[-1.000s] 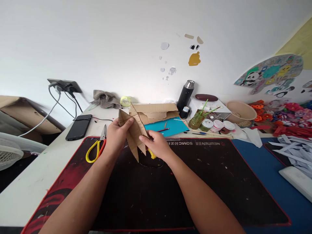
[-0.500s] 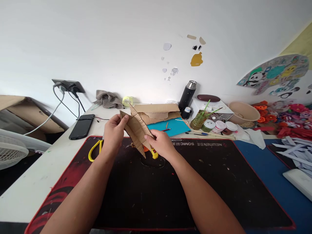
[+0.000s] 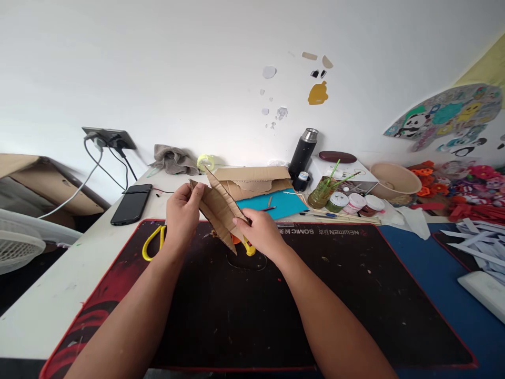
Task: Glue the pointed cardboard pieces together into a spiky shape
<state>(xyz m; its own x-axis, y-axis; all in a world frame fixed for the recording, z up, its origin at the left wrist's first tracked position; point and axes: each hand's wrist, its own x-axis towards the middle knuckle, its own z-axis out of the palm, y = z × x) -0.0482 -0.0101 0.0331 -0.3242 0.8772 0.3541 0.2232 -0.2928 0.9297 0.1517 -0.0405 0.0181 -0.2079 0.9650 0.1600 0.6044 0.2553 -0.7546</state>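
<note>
A folded piece of brown cardboard (image 3: pixel 218 211) is held up between both hands, its two pointed flaps spread into a V. My left hand (image 3: pixel 184 208) pinches its upper left corner between thumb and fingers. Along the lower right edge, my right hand (image 3: pixel 258 229) grips it with the thumb on the inner face. Beneath that hand shows a yellow tool handle (image 3: pixel 249 247) on the mat, with something orange beside it; its kind is partly hidden. A yellow scissor-like loop handle (image 3: pixel 152 244) lies left of my left wrist, the rest covered by the arm.
A black desk mat (image 3: pixel 236 316) lies under my arms. Behind stand cut cardboard (image 3: pixel 252 173), a blue sheet (image 3: pixel 284 205), a black thermos (image 3: pixel 303 155) and several paint jars (image 3: pixel 356 202). At left are a phone (image 3: pixel 131 205) and a grey cloth (image 3: pixel 173 159); paper strips (image 3: pixel 481 250) lie right.
Both hands hold the same cardboard in nearly the same place. Its left corner has shifted slightly left and the flaps stand a little wider apart.
</note>
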